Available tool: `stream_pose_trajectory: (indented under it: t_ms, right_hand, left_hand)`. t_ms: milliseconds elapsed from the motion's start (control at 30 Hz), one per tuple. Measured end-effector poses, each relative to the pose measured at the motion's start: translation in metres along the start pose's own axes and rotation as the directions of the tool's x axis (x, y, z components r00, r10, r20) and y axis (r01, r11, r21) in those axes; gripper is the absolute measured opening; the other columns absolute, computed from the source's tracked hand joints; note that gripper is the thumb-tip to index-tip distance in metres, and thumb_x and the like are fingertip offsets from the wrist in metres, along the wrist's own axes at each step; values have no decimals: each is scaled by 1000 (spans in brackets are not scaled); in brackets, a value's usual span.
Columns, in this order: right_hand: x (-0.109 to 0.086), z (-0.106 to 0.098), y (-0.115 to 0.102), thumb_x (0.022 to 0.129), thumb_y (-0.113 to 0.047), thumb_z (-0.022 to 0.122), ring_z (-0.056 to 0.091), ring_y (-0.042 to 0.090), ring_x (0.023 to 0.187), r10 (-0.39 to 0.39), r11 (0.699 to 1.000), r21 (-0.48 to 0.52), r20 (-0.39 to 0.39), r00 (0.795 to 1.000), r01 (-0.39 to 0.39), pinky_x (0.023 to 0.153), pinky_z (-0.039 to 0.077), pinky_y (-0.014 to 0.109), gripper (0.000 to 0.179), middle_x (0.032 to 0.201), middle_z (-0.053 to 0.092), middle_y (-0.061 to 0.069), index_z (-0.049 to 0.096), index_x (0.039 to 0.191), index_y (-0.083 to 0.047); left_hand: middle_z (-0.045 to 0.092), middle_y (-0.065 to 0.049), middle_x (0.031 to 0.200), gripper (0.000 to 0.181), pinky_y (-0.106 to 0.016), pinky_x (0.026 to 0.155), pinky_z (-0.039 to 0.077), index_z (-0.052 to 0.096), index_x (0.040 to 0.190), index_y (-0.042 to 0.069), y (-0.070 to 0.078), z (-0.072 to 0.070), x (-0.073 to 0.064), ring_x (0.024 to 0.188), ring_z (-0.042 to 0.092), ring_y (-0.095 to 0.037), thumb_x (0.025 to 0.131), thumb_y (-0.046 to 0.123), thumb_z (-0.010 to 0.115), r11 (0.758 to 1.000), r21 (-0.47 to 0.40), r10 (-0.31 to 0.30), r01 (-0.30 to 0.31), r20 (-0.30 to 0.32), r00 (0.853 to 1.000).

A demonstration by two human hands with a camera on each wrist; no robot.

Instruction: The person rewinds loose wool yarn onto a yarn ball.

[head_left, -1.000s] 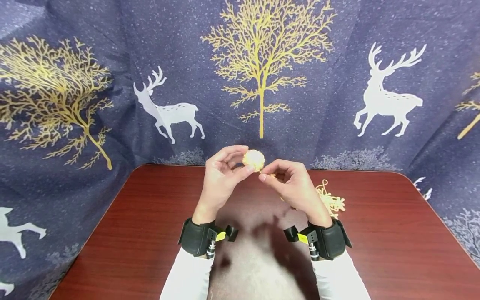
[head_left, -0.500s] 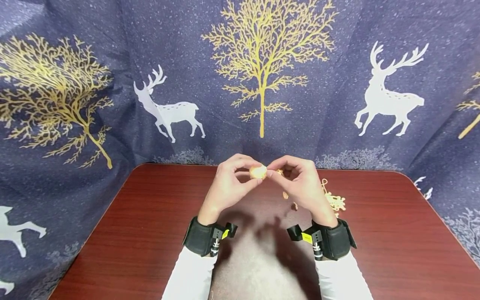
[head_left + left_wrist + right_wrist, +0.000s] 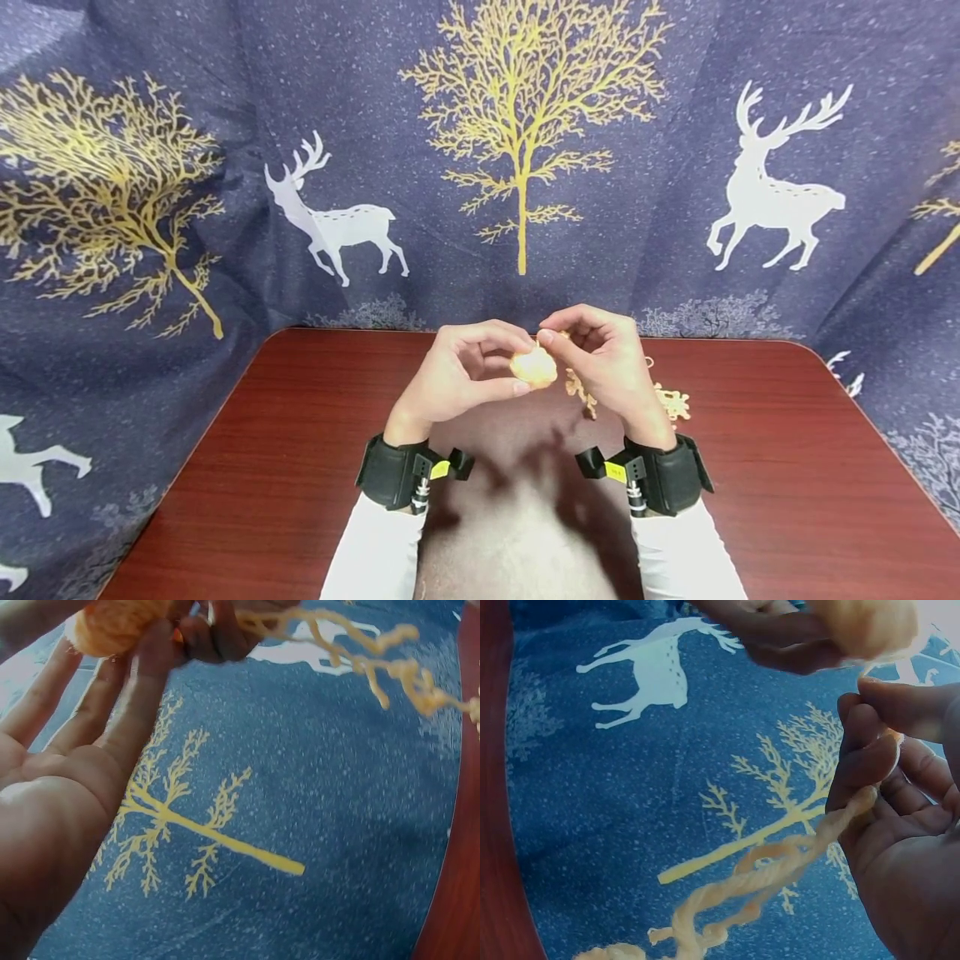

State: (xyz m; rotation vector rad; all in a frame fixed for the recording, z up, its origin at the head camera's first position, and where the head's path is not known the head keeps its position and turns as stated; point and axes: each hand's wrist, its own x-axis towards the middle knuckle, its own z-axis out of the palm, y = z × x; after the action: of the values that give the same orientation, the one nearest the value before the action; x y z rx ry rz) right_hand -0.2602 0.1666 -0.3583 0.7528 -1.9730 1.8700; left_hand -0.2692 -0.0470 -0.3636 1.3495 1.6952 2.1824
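A small ball of pale yellow-orange yarn [image 3: 534, 367] is held up over the table between the thumb and fingers of my left hand [image 3: 448, 375]. My right hand [image 3: 606, 360], close beside it, pinches the strand of yarn [image 3: 865, 671] that runs to the ball, thumb against forefinger. Below the right palm hangs a loose, twisted length of the same yarn [image 3: 742, 881], passing through the curled fingers. In the left wrist view the ball [image 3: 124, 626] shows wound strands, partly covered by fingers.
A tangled heap of yarn [image 3: 672, 403] lies on the reddish-brown table [image 3: 750, 467], partly behind the right wrist. Behind the table hangs a dark blue cloth [image 3: 450, 283] printed with white deer and golden trees. Each wrist wears a black camera band [image 3: 393, 473].
The yarn ball and left hand have shifted right and lower in the head view, and the ball has turned. The right hand has risen slightly, moving right, with more loose yarn showing below it.
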Motion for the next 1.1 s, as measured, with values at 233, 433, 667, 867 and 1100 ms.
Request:
stream_pose_trajectory:
  t_ms: [233,433,667,867,1100]
  right_hand:
    - [2,7,5,90,10,67,59,11,63,41,999,-14,37,998,-41,53,49,20,7,79,69,4,70,97,9]
    - [0,11,4,89,3,74,54,9,60,90,991,-112,98,991,-79,50,45,21,5,79,68,5,72,94,1]
    - [-3,9,-7,91,-9,77,46,11,50,120,971,-218,117,986,-93,43,40,24,4,79,68,3,75,94,-9]
    - [-5,5,-15,91,-2,75,46,11,41,88,985,-159,109,990,-70,36,40,26,6,80,69,8,74,96,-5]
    - [-3,0,-13,88,9,72,49,9,52,-19,995,-98,42,999,23,43,40,22,10,76,68,14,74,95,2]
  left_hand:
    - [65,-17,117,34,-39,89,60,69,108,1,1,3,3,105,66,-24,78,-15,78,989,-98,99,-114,-145,984]
    - [67,-19,118,33,-37,91,59,64,107,-5,-1,4,6,109,67,-25,78,-20,73,990,-7,132,-140,-300,945]
    - [68,-22,113,34,-42,88,60,63,110,-13,-6,4,7,102,68,-23,79,-18,75,963,255,181,-82,-391,903]
    - [66,-17,114,33,-39,86,61,69,110,-5,-10,2,6,104,67,-25,80,-11,80,926,377,151,-6,-355,923]
    - [68,-11,109,28,-37,86,61,70,106,-1,-9,-1,3,99,67,-20,81,-8,79,926,369,8,76,-220,975]
